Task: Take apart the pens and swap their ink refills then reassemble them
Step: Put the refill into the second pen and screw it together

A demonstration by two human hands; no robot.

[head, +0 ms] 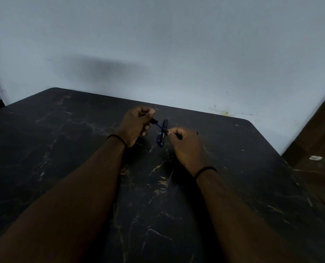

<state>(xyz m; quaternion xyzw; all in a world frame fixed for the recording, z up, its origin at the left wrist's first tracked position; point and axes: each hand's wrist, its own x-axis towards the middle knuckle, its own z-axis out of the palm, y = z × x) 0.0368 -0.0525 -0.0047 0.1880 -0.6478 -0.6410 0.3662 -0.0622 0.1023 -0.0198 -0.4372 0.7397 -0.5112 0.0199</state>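
- Dimness hides much: the black marbled table [158,205] swallows the dark pen parts, and small details of them cannot be read.
- Left hand [135,126], fingers curled, grips a short black pen piece [153,121]; most of that piece is buried in the fist, only its lower-right end showing.
- Blue ink refill [160,127], thin and straight, runs out of that black piece down and to the right toward the right hand; its long axis slants from upper left to lower right.
- Right hand [184,143], fingers curled, pinches at the refill's lower end between thumb and forefinger; whether it also holds another pen part there cannot be told.
- Second pen [162,134] lies on the table between and just beyond the two hands, under the slanting refill; it is dark with a blue end nearest the camera, and its long axis runs nearly away from the viewer, blue end toward the person.
- Faint pale lettering shows on its barrel, too small to read.
- Both wrists wear a thin black band [116,138]; the forearms are cut off by the lower edge.
- Pale wall [158,44] stands behind the table, with a smudged yellowish mark low on the right.
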